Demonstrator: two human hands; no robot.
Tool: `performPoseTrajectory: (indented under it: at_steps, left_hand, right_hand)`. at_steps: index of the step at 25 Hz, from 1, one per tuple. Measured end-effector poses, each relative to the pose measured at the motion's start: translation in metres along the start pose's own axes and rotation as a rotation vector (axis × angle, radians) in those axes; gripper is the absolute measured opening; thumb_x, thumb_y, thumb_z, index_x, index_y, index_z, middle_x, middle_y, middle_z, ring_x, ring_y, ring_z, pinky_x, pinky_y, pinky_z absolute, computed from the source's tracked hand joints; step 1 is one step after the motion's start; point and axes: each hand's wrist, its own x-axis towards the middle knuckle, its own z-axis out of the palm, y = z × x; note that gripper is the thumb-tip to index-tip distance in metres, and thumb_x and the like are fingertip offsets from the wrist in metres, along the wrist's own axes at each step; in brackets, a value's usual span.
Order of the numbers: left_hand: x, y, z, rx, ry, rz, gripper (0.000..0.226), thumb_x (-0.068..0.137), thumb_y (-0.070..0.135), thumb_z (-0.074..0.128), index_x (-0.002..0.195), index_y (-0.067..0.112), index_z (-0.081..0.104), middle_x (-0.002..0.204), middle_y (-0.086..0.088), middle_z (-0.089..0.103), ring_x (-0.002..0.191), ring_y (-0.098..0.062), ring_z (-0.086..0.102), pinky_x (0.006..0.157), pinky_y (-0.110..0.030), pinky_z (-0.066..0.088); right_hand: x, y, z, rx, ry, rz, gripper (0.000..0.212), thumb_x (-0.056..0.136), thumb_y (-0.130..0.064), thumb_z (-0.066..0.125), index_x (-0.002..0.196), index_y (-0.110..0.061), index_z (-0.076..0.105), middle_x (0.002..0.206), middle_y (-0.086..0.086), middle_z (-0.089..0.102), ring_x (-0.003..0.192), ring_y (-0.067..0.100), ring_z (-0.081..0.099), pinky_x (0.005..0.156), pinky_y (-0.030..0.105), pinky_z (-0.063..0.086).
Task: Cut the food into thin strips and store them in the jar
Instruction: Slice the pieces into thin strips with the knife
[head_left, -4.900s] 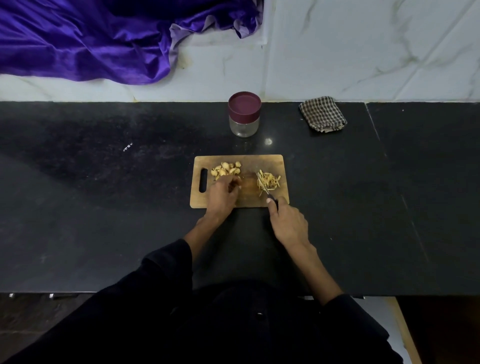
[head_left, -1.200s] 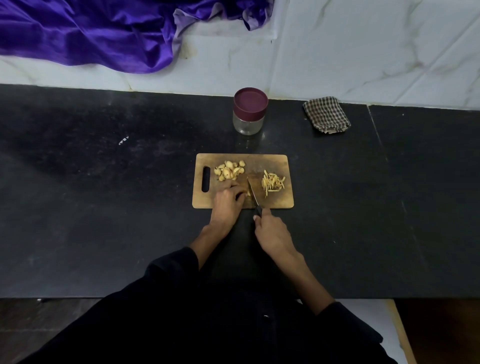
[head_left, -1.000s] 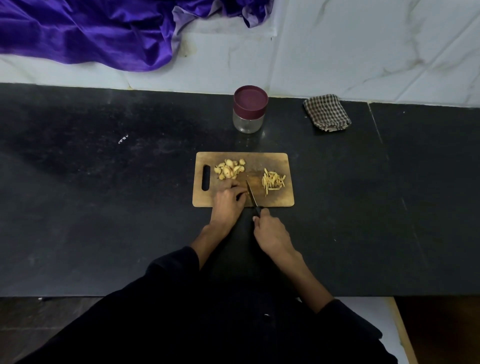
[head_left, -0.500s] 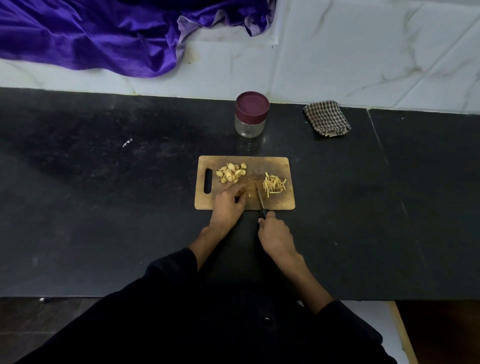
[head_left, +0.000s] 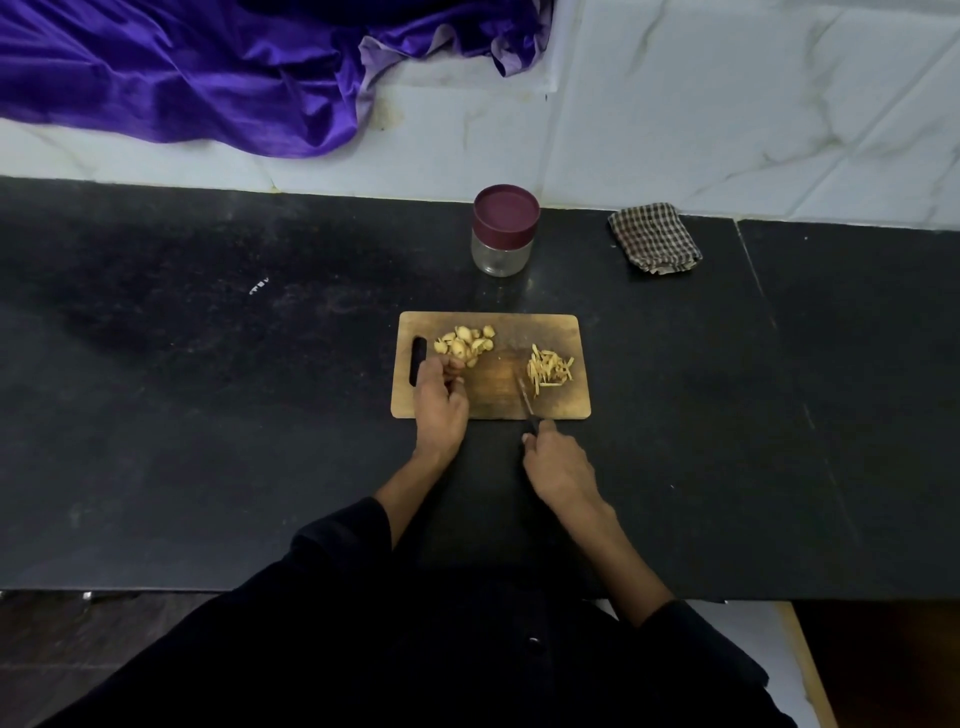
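Two heaps sit on the board (head_left: 491, 400): slices (head_left: 464, 344) far left, strips (head_left: 550, 366) right. The left hand (head_left: 440, 397) pinches at the slices, small, light and slippery, best gathered by fingertips. The right hand (head_left: 558, 465) grips the knife (head_left: 524, 397). The lidded jar (head_left: 503, 231) stands beyond, with open counter around it.

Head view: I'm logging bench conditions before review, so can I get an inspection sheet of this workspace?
Surface: black countertop, dusty, pale smudges.
Job's things: wooden cutting board; uncut pieces at its left, thin strips at its right; knife blade on the board; jar behind the board, maroon lid on.
Clutter: checked cloth, folded, near the wall.
Grippers: left hand fingers at the uncut pieces; right hand grips the knife.
Cables: nothing seen.
Surroundings: white marble wall; purple fabric draped.
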Motion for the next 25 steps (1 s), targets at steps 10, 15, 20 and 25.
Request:
performPoseTrajectory:
  at_steps: [10,15,20,25]
  left_hand:
    - [0.023,0.018,-0.001,0.173,-0.086,0.111,0.023,0.090,0.011,0.060,0.114,0.009,0.063,0.116,-0.005,0.056,0.096,-0.007,0.054,0.087,-0.016,0.044]
    - [0.051,0.026,0.005,0.587,-0.153,0.155,0.033,0.090,0.027,0.062,0.121,0.015,0.061,0.123,-0.009,0.049,0.105,-0.022,0.054,0.082,-0.037,0.053]
    - [0.053,0.024,0.004,0.690,-0.217,0.200,0.036,0.091,0.027,0.060,0.126,0.020,0.058,0.125,-0.008,0.044,0.111,-0.023,0.051,0.080,-0.039,0.054]
    - [0.055,0.022,0.005,0.623,-0.212,0.248,0.028,0.088,0.023,0.064,0.115,0.017,0.063,0.120,-0.005,0.046,0.104,-0.020,0.054,0.076,-0.037,0.055]
  right_hand:
    - [0.005,0.013,-0.010,0.063,0.066,-0.008,0.029,0.105,-0.034,0.039,0.121,-0.013,0.050,0.108,0.011,0.063,0.100,0.030,0.063,0.082,0.051,0.056]
    - [0.008,0.014,-0.015,0.112,0.044,0.007,0.029,0.105,-0.034,0.041,0.124,-0.014,0.048,0.096,0.001,0.055,0.095,0.025,0.063,0.081,0.049,0.057]
    - [0.008,0.015,-0.017,0.133,0.037,0.010,0.028,0.104,-0.034,0.042,0.122,-0.013,0.049,0.097,0.002,0.056,0.098,0.027,0.064,0.082,0.050,0.057]
    - [0.009,0.015,-0.015,0.134,0.013,0.008,0.025,0.104,-0.034,0.043,0.121,-0.016,0.048,0.103,0.006,0.061,0.096,0.025,0.064,0.083,0.049,0.057]
